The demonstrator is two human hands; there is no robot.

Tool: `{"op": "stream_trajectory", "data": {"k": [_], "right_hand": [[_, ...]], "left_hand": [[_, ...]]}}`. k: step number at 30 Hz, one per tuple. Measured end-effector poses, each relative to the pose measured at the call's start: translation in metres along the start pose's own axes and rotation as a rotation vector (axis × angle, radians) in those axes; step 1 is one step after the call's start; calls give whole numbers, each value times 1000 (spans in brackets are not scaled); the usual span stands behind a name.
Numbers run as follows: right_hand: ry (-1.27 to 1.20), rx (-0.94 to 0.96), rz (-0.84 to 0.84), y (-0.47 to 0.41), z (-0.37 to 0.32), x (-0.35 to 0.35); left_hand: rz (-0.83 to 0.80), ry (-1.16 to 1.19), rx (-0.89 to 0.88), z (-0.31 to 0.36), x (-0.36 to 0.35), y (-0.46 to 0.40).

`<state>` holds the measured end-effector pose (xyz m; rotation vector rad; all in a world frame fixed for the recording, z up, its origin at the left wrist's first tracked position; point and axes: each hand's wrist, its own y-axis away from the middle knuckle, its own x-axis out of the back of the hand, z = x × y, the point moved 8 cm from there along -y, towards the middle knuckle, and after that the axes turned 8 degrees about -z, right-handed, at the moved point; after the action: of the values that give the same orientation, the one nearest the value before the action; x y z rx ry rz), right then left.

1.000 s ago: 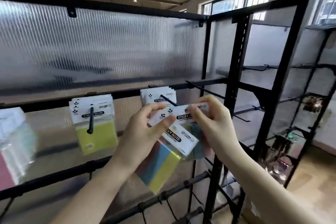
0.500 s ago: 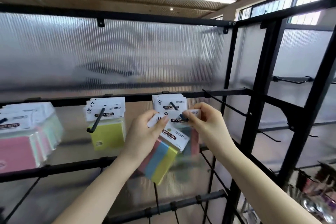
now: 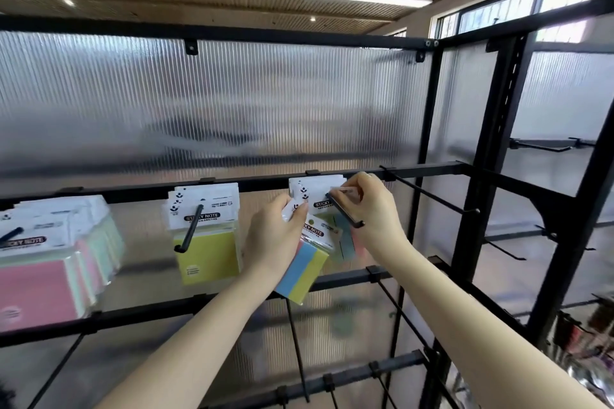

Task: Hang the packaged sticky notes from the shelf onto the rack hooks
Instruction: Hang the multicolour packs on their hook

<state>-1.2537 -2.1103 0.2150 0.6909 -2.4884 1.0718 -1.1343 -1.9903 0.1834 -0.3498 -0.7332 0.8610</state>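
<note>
My left hand point(image 3: 274, 236) grips a sticky-note pack point(image 3: 304, 271) with blue and yellow stripes, tilted, below the upper rail. My right hand point(image 3: 372, 209) pinches the white header of another pack point(image 3: 344, 239) far back on a black hook point(image 3: 345, 212), against several packs hanging there point(image 3: 310, 191). Its coloured body hangs under the hook, partly hidden by my hands. Left of it, yellow packs point(image 3: 207, 252) hang on a second hook point(image 3: 190, 231). Pink and green packs point(image 3: 43, 279) fill a third at the far left.
A bare hook point(image 3: 428, 191) juts out right of my right hand. The black rack frame point(image 3: 428, 109) carries lower rails point(image 3: 166, 309) with more bare hooks. A ribbed translucent panel point(image 3: 212, 103) backs the rack. Another black rack stands to the right.
My right hand has slid its pack from the hook's tip back along the hook toward the hanging packs. The left hand still holds the striped pack. The view shifted slightly.
</note>
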Motion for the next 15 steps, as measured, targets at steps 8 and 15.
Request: {"op": "stream_trajectory", "data": {"k": [8, 15], "right_hand": [[-31, -16, -71, -7, 5, -4], [-367, 357, 110, 62, -38, 69]], "left_hand": [[251, -6, -112, 26, 23, 27], [369, 109, -350, 92, 46, 84]]}}
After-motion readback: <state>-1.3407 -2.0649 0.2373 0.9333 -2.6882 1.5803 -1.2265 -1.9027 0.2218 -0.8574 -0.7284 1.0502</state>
